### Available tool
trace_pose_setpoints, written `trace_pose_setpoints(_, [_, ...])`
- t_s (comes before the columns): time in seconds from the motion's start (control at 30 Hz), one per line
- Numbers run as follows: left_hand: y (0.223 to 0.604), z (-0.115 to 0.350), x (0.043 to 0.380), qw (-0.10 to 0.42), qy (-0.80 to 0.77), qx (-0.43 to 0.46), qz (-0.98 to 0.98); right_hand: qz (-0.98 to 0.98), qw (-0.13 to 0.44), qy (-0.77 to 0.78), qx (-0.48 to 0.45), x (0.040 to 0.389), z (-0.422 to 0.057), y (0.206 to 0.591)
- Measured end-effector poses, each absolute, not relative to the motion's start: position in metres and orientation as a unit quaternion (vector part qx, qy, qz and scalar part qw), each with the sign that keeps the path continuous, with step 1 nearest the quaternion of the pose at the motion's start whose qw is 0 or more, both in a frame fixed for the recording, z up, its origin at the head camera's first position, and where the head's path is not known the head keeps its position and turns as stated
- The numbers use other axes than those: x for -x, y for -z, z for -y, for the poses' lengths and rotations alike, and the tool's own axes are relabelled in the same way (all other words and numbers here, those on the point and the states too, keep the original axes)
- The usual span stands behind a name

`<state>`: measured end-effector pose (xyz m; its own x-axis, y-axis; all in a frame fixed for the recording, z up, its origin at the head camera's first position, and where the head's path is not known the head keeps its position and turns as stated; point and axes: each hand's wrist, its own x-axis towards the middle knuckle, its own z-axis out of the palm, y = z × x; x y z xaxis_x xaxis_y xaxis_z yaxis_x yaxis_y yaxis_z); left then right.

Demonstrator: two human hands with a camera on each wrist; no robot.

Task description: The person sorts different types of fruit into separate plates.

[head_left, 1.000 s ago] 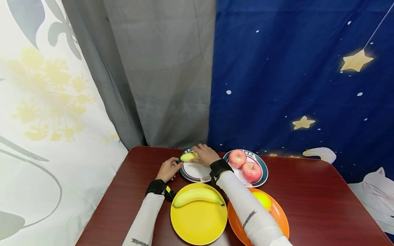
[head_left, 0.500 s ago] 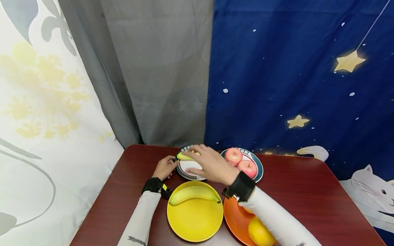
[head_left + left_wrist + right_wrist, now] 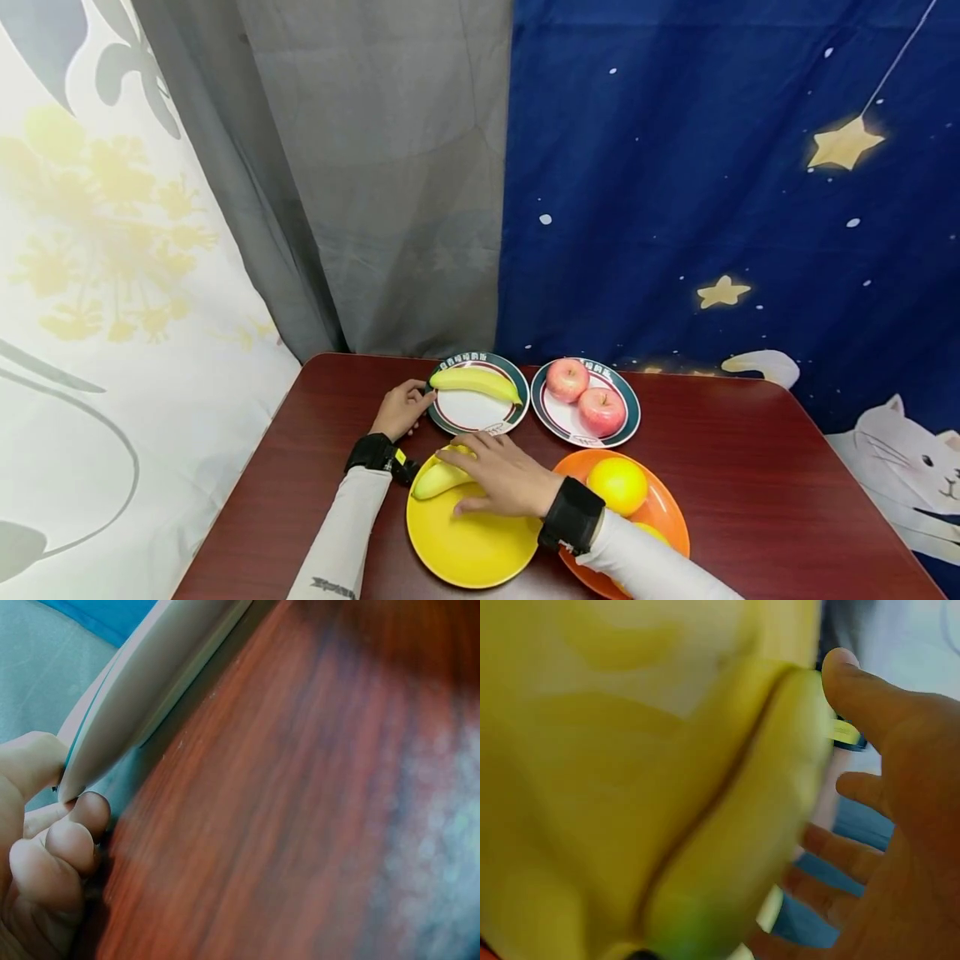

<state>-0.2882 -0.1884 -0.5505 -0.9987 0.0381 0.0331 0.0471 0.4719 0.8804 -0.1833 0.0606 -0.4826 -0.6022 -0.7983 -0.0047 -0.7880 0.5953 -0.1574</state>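
Note:
My left hand pinches the left rim of a white plate with a dark green border. In the left wrist view the thumb lies over the rim and the fingers curl beneath it. A banana lies across the back of that plate. Over the yellow plate my right hand hovers with fingers spread, covering part of a second banana. The right wrist view shows this banana beside the spread fingers and thumb, not gripped.
Two apples sit on a second green-rimmed plate to the right. An orange plate with yellow-orange round fruit stands at the front right, partly under the right forearm. Curtains hang behind the brown table.
My right hand has let go of the banana on the green-rimmed plate and moved back toward me, over the yellow plate. The left hand stays at the plate rim.

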Motion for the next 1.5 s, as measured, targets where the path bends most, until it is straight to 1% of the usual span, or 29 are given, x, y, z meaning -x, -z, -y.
trace_pose_setpoints(0.07, [0.550, 0.189, 0.288, 0.007, 0.515, 0.022, 0.857, -0.894, 0.028, 0.054, 0.443, 0.185, -0.059, 0.489])
trace_pose_setpoints(0.2, [0.550, 0.189, 0.286, 0.005, 0.512, 0.011, 0.859, -0.892, -0.021, 0.017, 0.452, 0.189, -0.056, 0.498])
trace_pose_setpoints(0.33, [0.550, 0.188, 0.284, -0.001, 0.504, 0.004, 0.864, -0.887, -0.050, -0.007, 0.458, 0.191, -0.053, 0.505])
trace_pose_setpoints(0.47, [0.548, 0.187, 0.282, -0.001, 0.503, 0.000, 0.864, -0.885, -0.055, -0.006, 0.463, 0.192, -0.051, 0.507])
trace_pose_setpoints(0.73, [0.546, 0.189, 0.281, 0.007, 0.506, -0.002, 0.863, -0.881, -0.044, 0.003, 0.471, 0.194, -0.050, 0.503])
trace_pose_setpoints(0.97, [0.549, 0.190, 0.281, 0.012, 0.512, 0.008, 0.859, -0.879, -0.063, 0.032, 0.472, 0.203, -0.049, 0.480])
trace_pose_setpoints(1.17, [0.553, 0.192, 0.281, 0.027, 0.513, 0.038, 0.857, -0.877, -0.101, 0.066, 0.465, 0.230, -0.048, 0.455])
trace_pose_setpoints(1.23, [0.552, 0.192, 0.281, 0.029, 0.511, 0.040, 0.858, -0.874, -0.123, 0.081, 0.464, 0.244, -0.047, 0.451])
trace_pose_setpoints(1.33, [0.551, 0.192, 0.282, 0.025, 0.510, 0.036, 0.859, -0.879, -0.138, 0.100, 0.446, 0.269, -0.045, 0.451])
trace_pose_setpoints(1.4, [0.549, 0.189, 0.281, 0.020, 0.503, 0.024, 0.864, -0.883, -0.142, 0.103, 0.435, 0.283, -0.046, 0.456])
trace_pose_setpoints(1.5, [0.551, 0.186, 0.283, 0.013, 0.506, 0.019, 0.862, -0.900, -0.122, 0.095, 0.407, 0.298, -0.048, 0.465])
